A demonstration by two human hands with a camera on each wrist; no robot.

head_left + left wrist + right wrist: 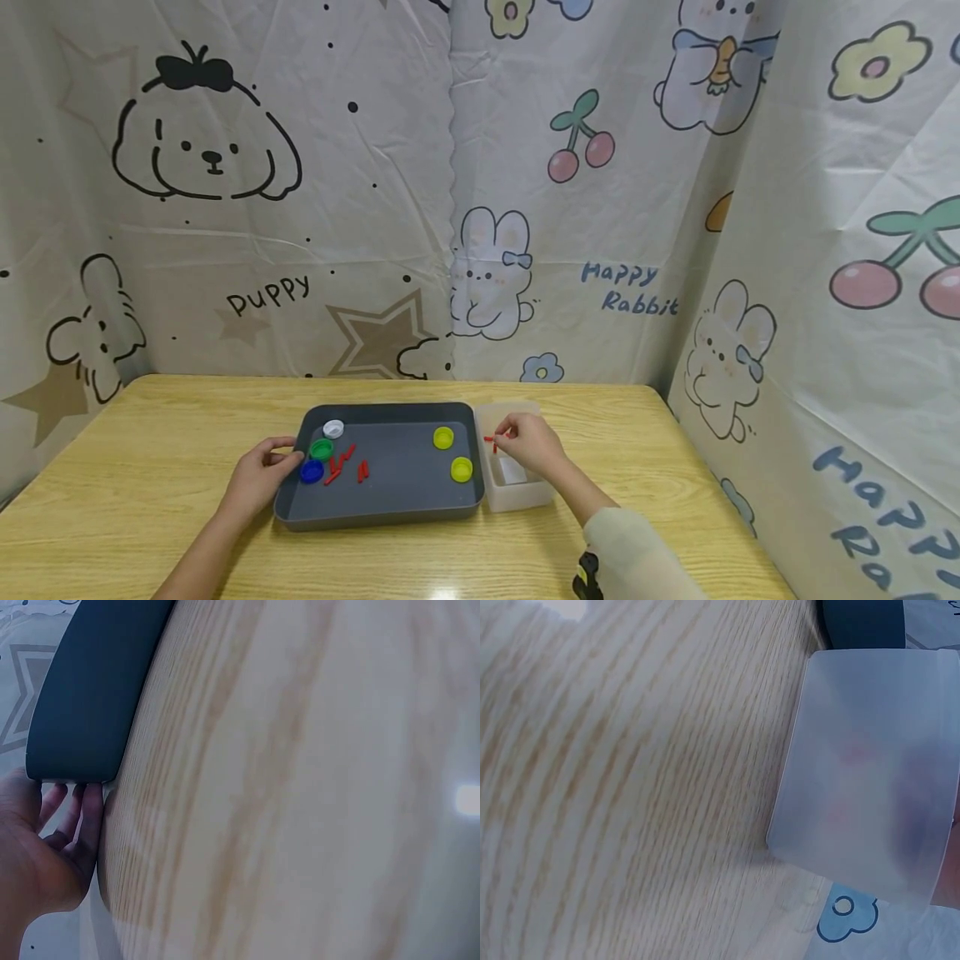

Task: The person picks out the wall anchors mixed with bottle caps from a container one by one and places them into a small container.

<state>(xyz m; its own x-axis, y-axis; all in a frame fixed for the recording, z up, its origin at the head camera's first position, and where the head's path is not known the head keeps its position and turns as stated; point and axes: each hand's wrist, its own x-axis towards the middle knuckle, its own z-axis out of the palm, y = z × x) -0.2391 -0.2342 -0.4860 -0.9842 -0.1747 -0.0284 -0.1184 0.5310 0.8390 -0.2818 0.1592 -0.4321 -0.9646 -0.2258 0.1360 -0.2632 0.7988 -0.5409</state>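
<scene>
A dark grey tray (405,500) lies on the table, and my left hand (262,473) holds its left end, fingertips against the wall. The left wrist view shows this hand (52,847) at the end of the tray (97,690). Beside the tray's right end stands a translucent white box (517,498). My right hand (531,442) is over the box, thumb and fingers pinching small red sticks (491,438); how many is hidden. In the right wrist view the box (862,765) covers most of this hand (949,874).
In the tray lie a white cap (333,429), a green cap (322,450), a blue cap (312,472), several red sticks (333,477) and two yellow caps (461,470). A whitish rectangular piece (513,471) sits in the box. Printed cloth (375,208) hangs behind the wooden table (600,408).
</scene>
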